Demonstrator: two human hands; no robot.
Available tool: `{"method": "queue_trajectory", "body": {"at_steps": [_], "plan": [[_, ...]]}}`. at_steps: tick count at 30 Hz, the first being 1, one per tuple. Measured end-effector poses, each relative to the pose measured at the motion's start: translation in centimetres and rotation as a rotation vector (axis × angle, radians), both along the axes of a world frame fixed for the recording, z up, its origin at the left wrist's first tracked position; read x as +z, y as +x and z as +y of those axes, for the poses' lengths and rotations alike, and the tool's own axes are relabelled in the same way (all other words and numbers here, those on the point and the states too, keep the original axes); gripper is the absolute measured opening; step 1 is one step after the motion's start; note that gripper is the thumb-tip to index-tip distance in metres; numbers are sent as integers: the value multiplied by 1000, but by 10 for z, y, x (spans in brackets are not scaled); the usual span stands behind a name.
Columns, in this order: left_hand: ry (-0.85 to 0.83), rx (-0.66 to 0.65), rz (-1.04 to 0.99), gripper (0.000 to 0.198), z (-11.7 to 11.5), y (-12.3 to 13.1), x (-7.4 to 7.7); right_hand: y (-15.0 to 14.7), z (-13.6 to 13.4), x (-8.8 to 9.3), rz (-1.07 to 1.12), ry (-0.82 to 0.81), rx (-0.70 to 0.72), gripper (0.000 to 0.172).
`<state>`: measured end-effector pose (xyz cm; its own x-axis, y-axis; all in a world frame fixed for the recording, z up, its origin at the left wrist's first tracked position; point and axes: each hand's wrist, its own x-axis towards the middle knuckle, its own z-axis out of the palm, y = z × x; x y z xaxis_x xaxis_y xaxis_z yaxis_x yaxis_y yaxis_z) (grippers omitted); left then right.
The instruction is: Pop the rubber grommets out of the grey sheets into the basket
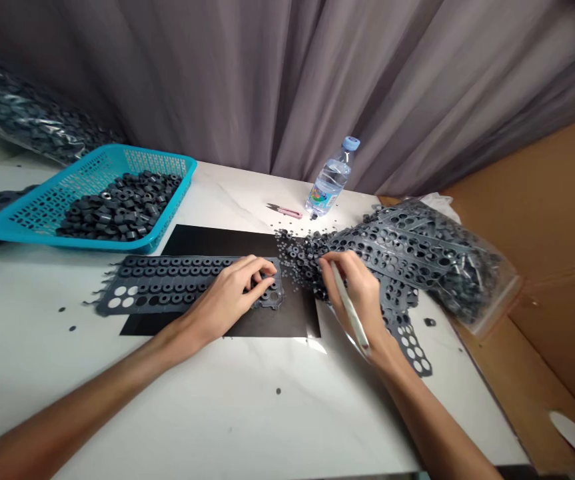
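My left hand [237, 290] rests over the right end of a dark grey moulded rubber sheet [167, 280] carrying rows of round ring-shaped pieces. Its fingers are curled, thumb and forefinger close together; whatever is between them is too small to make out. Several holes at the sheet's left end show white or black through them. To the right, my right hand [360, 293] is closed around a slim whitish tool [350, 310] resembling tweezers, whose tip is hidden by the fingers. That hand is beside a heap of small dark rings and discs [302, 257]. A black mat [287, 327] lies beneath the sheet.
A blue plastic basket [167, 227] of dark rubber pieces stands left, before a full clear bag [32, 120]. Pink-handled thread snips [287, 212] and a water bottle [331, 180] are at the back. Punched sheets [397, 247] and another bag [472, 280] lie right, near cardboard [557, 233].
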<state>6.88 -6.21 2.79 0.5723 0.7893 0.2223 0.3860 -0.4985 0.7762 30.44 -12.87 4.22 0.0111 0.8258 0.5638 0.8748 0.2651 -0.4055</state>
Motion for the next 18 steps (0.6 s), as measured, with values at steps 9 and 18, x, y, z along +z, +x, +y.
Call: {"method": "queue_trajectory", "body": {"at_steps": [9,18], "plan": [[146,-166,146,16,8,-7,-11,27,3,-1,-96,-34,-258,23],[74,-189,165,24,3,-10,4,-23,-12,-11,756,-598,279,9]]}}
